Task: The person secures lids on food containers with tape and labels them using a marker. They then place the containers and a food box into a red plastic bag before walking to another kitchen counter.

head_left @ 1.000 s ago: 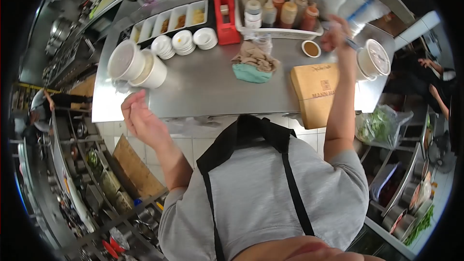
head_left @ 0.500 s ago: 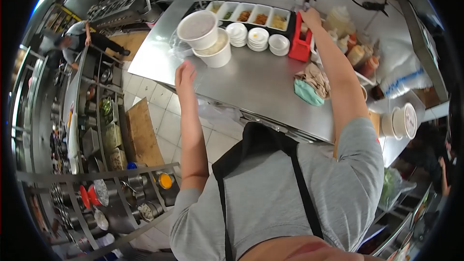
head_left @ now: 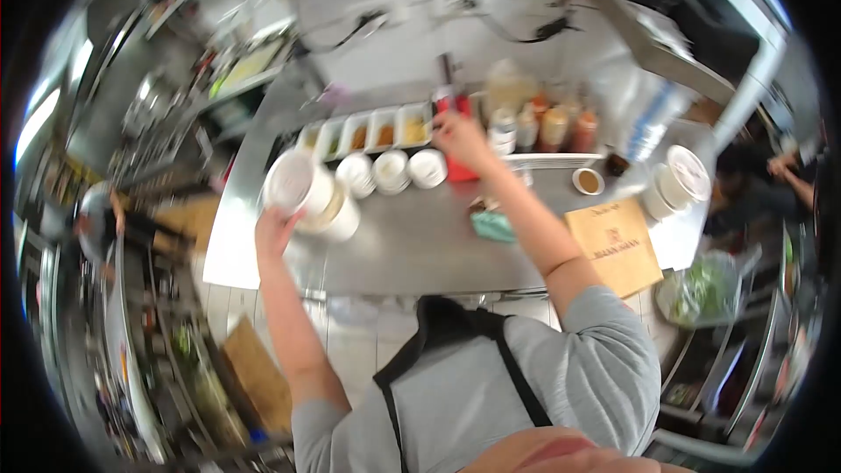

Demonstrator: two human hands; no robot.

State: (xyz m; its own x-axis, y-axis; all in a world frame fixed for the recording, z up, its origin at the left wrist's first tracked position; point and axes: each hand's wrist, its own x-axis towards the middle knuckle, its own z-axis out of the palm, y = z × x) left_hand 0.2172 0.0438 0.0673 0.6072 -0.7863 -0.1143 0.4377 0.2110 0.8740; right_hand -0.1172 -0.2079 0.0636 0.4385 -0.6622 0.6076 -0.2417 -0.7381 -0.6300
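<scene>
My left hand (head_left: 275, 232) is at the near edge of a lidded white tub (head_left: 293, 182), its fingers overlapping the rim; blur hides whether they grip it. That tub rests on a second white tub (head_left: 340, 219). Across the counter, my right hand (head_left: 462, 138) is closed at the top of a red holder (head_left: 459, 170), from which a dark handle (head_left: 445, 68) sticks up. What its fingers pinch is too smeared to make out. Several stacks of small white dishes (head_left: 392, 170) stand between the hands, before white trays of toppings (head_left: 359, 136).
Sauce bottles (head_left: 554, 127) line the wall beside a bowl of brown liquid (head_left: 588, 180). A green cloth (head_left: 493, 225) lies on the steel counter (head_left: 394, 250). A brown paper bag (head_left: 615, 245) and white tubs (head_left: 681, 177) are on the right. People stand at both sides.
My left hand has gone from beside the stacked tubs to the upper tub's rim. My right hand stays at the red holder. The view has turned to the right, uncovering the paper bag.
</scene>
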